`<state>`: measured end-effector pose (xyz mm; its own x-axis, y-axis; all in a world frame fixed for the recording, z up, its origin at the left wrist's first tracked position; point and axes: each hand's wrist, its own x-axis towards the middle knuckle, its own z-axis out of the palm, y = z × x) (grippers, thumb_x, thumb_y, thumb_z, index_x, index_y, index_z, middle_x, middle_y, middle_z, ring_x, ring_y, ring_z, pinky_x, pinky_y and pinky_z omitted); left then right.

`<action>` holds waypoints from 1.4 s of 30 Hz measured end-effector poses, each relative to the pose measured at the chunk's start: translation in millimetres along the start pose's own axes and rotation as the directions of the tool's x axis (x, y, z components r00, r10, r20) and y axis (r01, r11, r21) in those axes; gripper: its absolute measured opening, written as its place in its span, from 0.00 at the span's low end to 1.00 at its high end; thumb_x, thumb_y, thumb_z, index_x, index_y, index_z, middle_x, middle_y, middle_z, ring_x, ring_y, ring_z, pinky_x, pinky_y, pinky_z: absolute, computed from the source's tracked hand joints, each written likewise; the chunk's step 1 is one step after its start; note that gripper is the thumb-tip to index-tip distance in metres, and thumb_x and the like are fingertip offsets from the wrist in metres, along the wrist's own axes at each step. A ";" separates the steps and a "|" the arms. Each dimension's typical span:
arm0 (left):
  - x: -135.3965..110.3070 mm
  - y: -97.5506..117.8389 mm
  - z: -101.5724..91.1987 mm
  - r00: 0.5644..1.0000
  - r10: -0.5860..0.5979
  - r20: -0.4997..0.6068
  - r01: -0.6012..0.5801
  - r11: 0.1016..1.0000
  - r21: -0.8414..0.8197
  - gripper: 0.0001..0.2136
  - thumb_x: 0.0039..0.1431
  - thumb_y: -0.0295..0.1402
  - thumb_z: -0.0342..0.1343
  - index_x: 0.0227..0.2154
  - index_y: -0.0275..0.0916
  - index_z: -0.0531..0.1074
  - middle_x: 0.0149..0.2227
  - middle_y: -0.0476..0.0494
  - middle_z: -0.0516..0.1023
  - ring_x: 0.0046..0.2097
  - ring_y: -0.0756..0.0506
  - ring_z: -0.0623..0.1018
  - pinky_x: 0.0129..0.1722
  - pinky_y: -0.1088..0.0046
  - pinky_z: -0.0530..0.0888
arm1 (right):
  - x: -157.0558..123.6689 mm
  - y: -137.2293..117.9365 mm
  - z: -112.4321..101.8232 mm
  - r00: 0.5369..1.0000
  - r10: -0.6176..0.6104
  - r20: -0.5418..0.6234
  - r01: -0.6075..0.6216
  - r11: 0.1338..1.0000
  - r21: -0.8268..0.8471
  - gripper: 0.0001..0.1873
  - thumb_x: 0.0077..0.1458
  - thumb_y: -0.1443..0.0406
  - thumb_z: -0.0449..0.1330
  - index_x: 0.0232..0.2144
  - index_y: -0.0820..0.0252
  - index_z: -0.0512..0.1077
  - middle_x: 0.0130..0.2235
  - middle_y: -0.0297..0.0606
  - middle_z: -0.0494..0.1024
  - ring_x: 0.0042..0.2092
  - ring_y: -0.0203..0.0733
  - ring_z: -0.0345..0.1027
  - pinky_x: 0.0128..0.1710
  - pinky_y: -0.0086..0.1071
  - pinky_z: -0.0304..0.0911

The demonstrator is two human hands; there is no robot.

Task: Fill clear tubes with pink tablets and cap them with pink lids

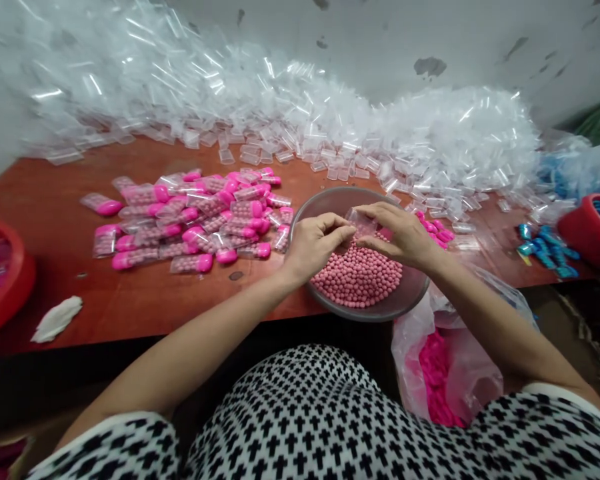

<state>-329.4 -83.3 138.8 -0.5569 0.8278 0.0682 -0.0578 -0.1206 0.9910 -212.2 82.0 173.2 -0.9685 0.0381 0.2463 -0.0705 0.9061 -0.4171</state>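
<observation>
Both my hands meet over a grey bowl (325,200) holding a heap of small pink round candies (357,277). My left hand (315,241) and my right hand (403,233) pinch a small clear plastic container (360,221) between them, just above the candies. To the left lies a pile of filled clear containers with pink caps (195,220). A few loose pink caps (440,232) lie right of the bowl.
A huge heap of empty clear containers (290,113) runs along the wall at the back of the red-brown table (65,220). Red bowls stand at the left edge (5,283) and at the far right (593,230), blue items (545,248) beside the latter. A bag of pink caps (440,373) hangs below.
</observation>
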 end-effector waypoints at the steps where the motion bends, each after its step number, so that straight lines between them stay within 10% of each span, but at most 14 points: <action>1: 0.2 -1.3 -1.4 1.000 -0.016 0.014 0.016 1.000 0.006 0.11 0.54 0.39 0.62 0.26 0.35 0.75 0.24 0.47 0.76 0.27 0.49 0.77 0.30 0.73 0.77 | -0.4 1.9 -0.6 0.999 -0.010 0.039 0.014 0.994 -0.107 0.25 0.61 0.54 0.59 0.57 0.58 0.69 0.55 0.49 0.76 0.56 0.53 0.69 0.56 0.45 0.65; 8: 0.8 -8.4 -26.7 0.995 -0.061 -0.076 0.063 0.998 0.016 0.23 0.49 0.34 0.66 0.49 0.35 0.75 0.37 0.44 0.82 0.36 0.47 0.80 0.35 0.72 0.80 | 13.0 32.3 30.8 0.826 0.248 0.505 0.136 0.783 -0.607 0.18 0.66 0.71 0.47 0.51 0.69 0.73 0.50 0.58 0.76 0.48 0.54 0.74 0.41 0.39 0.65; 14: -0.8 -18.2 -45.9 0.989 -0.087 -0.117 0.091 0.995 0.030 0.15 0.49 0.37 0.66 0.38 0.34 0.79 0.38 0.41 0.83 0.38 0.44 0.81 0.38 0.68 0.81 | 33.4 9.2 83.1 0.743 0.005 0.670 0.333 0.864 -0.376 0.16 0.64 0.73 0.49 0.46 0.69 0.74 0.46 0.53 0.78 0.45 0.51 0.74 0.41 0.39 0.63; 19: -3.8 -20.3 -49.4 0.992 -0.039 -0.119 0.051 0.994 0.101 0.14 0.53 0.36 0.63 0.41 0.36 0.79 0.46 0.37 0.82 0.48 0.39 0.81 0.47 0.62 0.79 | 32.8 9.6 80.4 0.806 0.039 0.591 -0.100 0.992 0.071 0.17 0.53 0.68 0.64 0.47 0.62 0.75 0.47 0.43 0.80 0.47 0.47 0.74 0.46 0.36 0.66; 24: -2.7 -14.2 -45.1 0.997 -0.031 -0.070 0.044 0.979 0.201 0.20 0.52 0.33 0.62 0.50 0.38 0.77 0.53 0.38 0.80 0.52 0.38 0.80 0.56 0.57 0.75 | 16.3 23.7 49.0 0.876 0.143 0.460 -0.437 0.636 0.635 0.22 0.48 0.61 0.69 0.46 0.59 0.76 0.41 0.34 0.80 0.44 0.41 0.74 0.48 0.37 0.69; 30: 6.1 -17.3 -20.3 0.988 -0.055 0.142 0.036 0.991 0.131 0.17 0.54 0.35 0.62 0.47 0.41 0.80 0.52 0.41 0.81 0.53 0.37 0.79 0.56 0.57 0.75 | 0.5 15.7 36.0 0.913 0.289 0.287 -0.390 0.419 0.820 0.23 0.44 0.63 0.73 0.44 0.59 0.76 0.43 0.37 0.80 0.46 0.40 0.75 0.48 0.35 0.71; 42: 14.1 -22.6 -1.0 0.947 -0.264 0.182 0.286 0.953 -0.105 0.23 0.38 0.44 0.75 0.37 0.37 0.81 0.35 0.44 0.82 0.35 0.46 0.80 0.40 0.66 0.81 | -21.9 19.4 11.0 0.949 0.287 0.130 -0.282 0.585 0.761 0.22 0.51 0.58 0.70 0.47 0.57 0.73 0.41 0.36 0.80 0.42 0.38 0.76 0.40 0.31 0.74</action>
<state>-336.8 -69.4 117.3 -0.3612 0.9157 -0.1759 -0.3008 0.0642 0.9515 -195.0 94.1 150.1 -0.9704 0.2415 -0.0001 0.0496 0.1989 -0.9788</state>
